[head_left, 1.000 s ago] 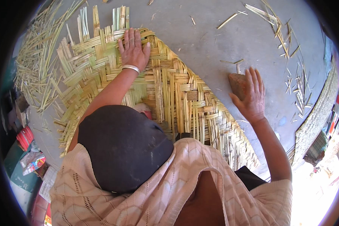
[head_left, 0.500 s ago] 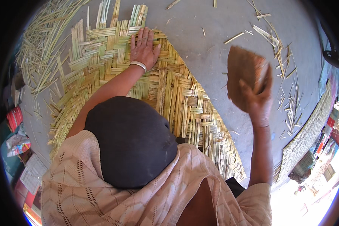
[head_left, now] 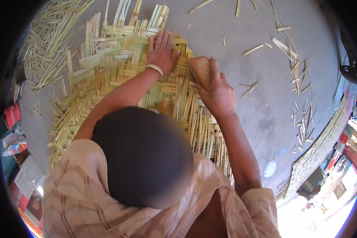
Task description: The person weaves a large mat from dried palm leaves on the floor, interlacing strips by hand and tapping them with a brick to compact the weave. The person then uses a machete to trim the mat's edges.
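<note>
My left hand (head_left: 161, 52) lies flat on the far part of a woven mat of split straw-coloured strips (head_left: 123, 75), fingers spread and pointing away, a pale bangle on the wrist. Just to its right, my right hand (head_left: 219, 89) grips a reddish-brown chunk of brick (head_left: 199, 70) over the mat's right edge. Whether the brick presses on the weave I cannot tell. Loose strip ends (head_left: 158, 18) stick out from the far edge of the mat. A dark head covering (head_left: 137, 158) hides the near middle of the mat.
A heap of thin loose strips (head_left: 51, 43) lies on the grey floor (head_left: 265, 127) at the far left. Cut strip scraps (head_left: 293, 59) are scattered on the right. Another pale mat (head_left: 313, 154) lies along the right rim. Bags and bundles (head_left: 14, 139) stand at the left rim.
My right hand has brought the brick left, from above the floor to the mat's right edge. The left hand stays flat on the mat. The whole view has shifted slightly.
</note>
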